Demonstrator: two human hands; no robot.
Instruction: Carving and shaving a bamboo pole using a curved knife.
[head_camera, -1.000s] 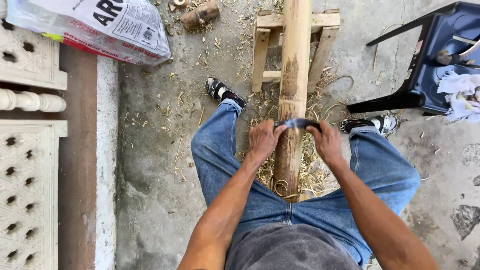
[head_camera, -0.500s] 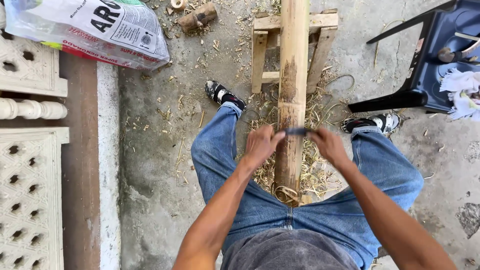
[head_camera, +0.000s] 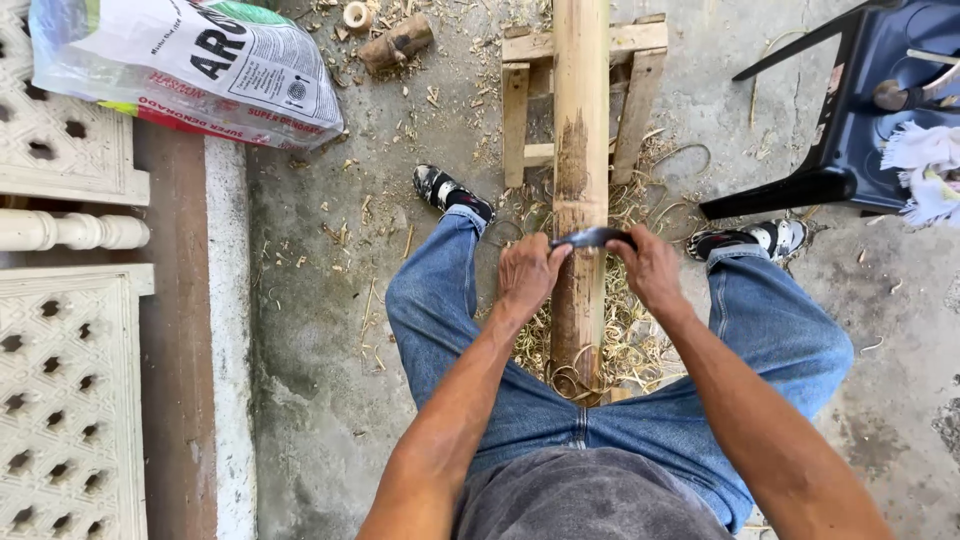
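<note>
A printed plastic sack (head_camera: 190, 70) is seen lying at the upper left, partly on a white patterned panel (head_camera: 60, 120). A second latticed panel (head_camera: 65, 400) is placed below it, with a white turned baluster (head_camera: 70, 232) between them. A short log (head_camera: 397, 42) and a small cut ring of cane (head_camera: 357, 15) are found near the sack. A dark plastic chair (head_camera: 850, 130) is set at the upper right, with a pale frayed cloth (head_camera: 925, 170) laid on its seat. The concrete floor (head_camera: 320, 300) is strewn with chips
</note>
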